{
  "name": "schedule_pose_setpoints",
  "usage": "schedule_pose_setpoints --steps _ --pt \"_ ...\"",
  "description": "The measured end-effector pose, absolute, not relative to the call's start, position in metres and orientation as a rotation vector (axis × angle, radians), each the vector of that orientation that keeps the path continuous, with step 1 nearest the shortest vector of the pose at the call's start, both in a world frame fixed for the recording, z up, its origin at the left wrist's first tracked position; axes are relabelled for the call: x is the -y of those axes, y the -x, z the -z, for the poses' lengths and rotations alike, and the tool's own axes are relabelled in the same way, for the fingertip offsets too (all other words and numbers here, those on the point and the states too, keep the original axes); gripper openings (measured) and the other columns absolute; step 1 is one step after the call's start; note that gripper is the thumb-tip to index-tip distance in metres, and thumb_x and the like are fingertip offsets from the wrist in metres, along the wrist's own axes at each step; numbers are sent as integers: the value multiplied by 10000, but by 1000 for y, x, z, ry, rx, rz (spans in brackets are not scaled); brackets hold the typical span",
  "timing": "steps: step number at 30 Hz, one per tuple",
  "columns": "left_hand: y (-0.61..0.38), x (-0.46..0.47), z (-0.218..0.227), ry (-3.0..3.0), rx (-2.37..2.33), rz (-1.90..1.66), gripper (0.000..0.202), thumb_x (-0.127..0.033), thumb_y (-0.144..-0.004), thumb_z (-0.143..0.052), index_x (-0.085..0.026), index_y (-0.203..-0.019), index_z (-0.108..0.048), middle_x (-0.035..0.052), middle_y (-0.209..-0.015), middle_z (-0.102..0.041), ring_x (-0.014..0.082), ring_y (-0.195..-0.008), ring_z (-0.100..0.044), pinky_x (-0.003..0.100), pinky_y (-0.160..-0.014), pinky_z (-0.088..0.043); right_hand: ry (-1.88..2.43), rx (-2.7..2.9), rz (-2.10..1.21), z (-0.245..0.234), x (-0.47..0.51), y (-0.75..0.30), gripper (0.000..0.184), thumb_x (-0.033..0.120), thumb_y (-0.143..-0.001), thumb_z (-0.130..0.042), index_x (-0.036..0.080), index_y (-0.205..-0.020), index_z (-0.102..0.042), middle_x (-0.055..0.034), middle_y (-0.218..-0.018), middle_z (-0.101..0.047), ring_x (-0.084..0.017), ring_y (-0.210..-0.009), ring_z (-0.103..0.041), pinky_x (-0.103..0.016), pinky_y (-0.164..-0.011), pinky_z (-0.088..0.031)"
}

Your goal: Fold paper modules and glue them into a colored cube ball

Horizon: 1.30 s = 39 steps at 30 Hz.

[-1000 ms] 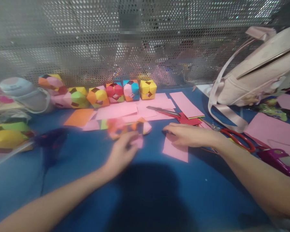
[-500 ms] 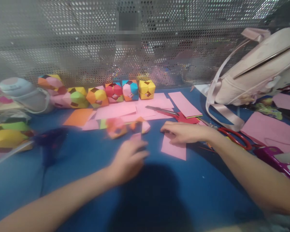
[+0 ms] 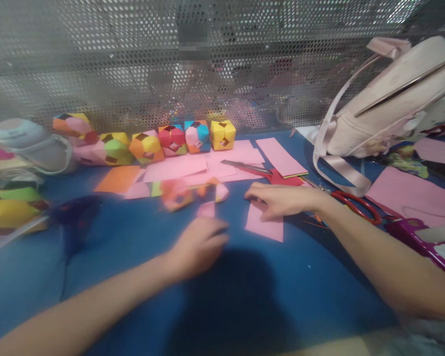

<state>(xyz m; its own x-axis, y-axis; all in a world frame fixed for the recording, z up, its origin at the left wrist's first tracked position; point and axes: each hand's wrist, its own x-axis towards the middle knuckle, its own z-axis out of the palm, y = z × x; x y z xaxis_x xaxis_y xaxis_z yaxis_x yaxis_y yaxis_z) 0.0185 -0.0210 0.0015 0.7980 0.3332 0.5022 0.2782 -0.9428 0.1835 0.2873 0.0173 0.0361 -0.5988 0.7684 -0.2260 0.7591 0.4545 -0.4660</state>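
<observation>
At the table's far right: a pale pink backpack (image 3: pixel 385 104) leans with a ribbon strap (image 3: pixel 352 177) trailing on the blue table (image 3: pixel 133 257); its contents cannot be seen, and the right edge cuts it off.
At the far left: a pale lidded container (image 3: pixel 33 148) with a thin handle; closed, contents hidden, outline blurred.
Paper shapes: a row of colourful folded paper shapes (image 3: pixel 148 147) runs along the far side, ending at a yellow cube (image 3: pixel 223 136); dark openings show in their faces, the insides unreadable.
Cut off: another folded shape (image 3: pixel 17 207) at the left edge, and a purple tool (image 3: pixel 422 242) at the right edge.
Hard to make out: a blurred dark blue tool (image 3: pixel 72 217) on the left; an orange-pink paper form (image 3: pixel 176 194) beyond the left hand (image 3: pixel 200 244).
Scissors: red-handled scissors (image 3: pixel 359 206), partly hidden by the right forearm.
Left grip: fingers curled and blurred, just nearer than a small pink piece (image 3: pixel 206 209); cannot tell whether it holds it.
Right grip: the right hand (image 3: pixel 287 200) rests with bent fingers over a pink sheet (image 3: pixel 265 230) at centre right, covering its far part; whether anything is pinched cannot be told.
</observation>
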Motion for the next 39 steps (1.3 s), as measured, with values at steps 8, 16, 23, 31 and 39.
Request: schedule_pose_setpoints --steps 8,16,23,31,39 --pt "-19 20 0 -2814 -500 -827 222 -80 -815 -462 -177 -975 -582 142 -1034 -656 208 -972 -611 368 -826 -495 1486 2627 -995 -47 -12 -277 76 120 -661 -539 191 -679 -560 13 -649 -570 -120 -564 -494 -221 -490 -328" --pt "-21 24 -7 -2139 -955 -815 347 -217 -795 -574 -160 -1135 -533 89 -988 -654 166 -809 -623 269 -709 -522 1300 2343 -1134 -54 13 -235 82 231 -716 -560 166 -666 -562 44 -622 -473 -86 -564 -411 -203 -500 -304" --pt "-25 23 -7 -1781 -1124 -804 194 -311 -849 -510 -156 -787 -608 -18 -614 -563 94 -551 -490 191 -503 -405 1388 2125 -1238 -52 4 -244 276 337 -779 -549 162 -570 -504 46 -542 -458 -79 -522 -404 -215 -503 -308" --pt "-24 20 -5 -1714 -1132 -757 192 -286 -824 -524 -153 -687 -547 -42 -580 -490 78 -536 -446 180 -487 -370 1289 1956 -1196 -53 5 -242 210 353 -791 -544 160 -723 -594 -7 -717 -615 -119 -660 -537 -251 -628 -409" --pt "-28 23 -8 -1522 -1022 -797 425 -264 -782 -577 -162 -1179 -465 76 -908 -651 149 -760 -619 248 -641 -503 1424 1852 -1273 -40 10 -229 114 256 -749 -588 147 -714 -592 33 -610 -552 -94 -557 -481 -222 -521 -367"
